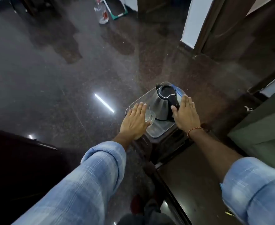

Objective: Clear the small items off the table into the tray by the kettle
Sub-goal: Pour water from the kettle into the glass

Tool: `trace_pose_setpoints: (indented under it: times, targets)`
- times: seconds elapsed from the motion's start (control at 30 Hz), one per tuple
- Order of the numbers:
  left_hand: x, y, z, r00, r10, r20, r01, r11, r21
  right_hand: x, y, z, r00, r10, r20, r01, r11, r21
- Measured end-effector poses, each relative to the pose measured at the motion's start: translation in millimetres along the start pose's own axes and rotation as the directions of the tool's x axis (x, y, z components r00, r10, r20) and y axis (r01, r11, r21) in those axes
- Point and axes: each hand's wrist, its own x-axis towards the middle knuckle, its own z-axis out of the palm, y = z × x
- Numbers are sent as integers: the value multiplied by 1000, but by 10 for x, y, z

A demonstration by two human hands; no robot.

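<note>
A grey tray (156, 135) rests on a small dark stand. A steel kettle (162, 104) with a black lid and handle stands in it. A clear glass (150, 116) stands in the tray, left of the kettle. My left hand (134, 120) lies flat, palm down, over the tray's left edge, its thumb beside the glass. My right hand (186, 114) lies flat over the tray's right edge, its thumb by the kettle's handle. The fingers of both hands are straight. A blue strip (177, 90) shows behind the kettle.
The dark stand (162, 146) stands on a polished dark stone floor. A dark tabletop (190, 168) runs along the lower right. Dark furniture (11, 159) fills the lower left. Clear glassware (103, 13) sits on the floor far ahead. A door frame (190, 21) rises at upper right.
</note>
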Motion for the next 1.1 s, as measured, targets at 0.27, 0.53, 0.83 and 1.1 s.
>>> trace_pose_setpoints:
  times: [0.27, 0.53, 0.83, 1.1]
  targets:
    - [358, -209, 601, 992, -35, 123, 37, 999, -15, 440, 307, 377, 981, 48, 186, -102, 950, 295]
    - [750, -421, 897, 981, -16, 191, 36, 994, -106, 726, 385, 663, 934, 293, 202, -350, 860, 370]
    - [1020, -569, 1175, 987, -26, 159, 49, 989, -138, 778, 418, 866, 894, 363, 262, -447, 700, 556]
    - [1142, -544, 1308, 971, -105, 214, 180, 911, -372, 778, 453, 945, 895, 373, 244, -438, 635, 636]
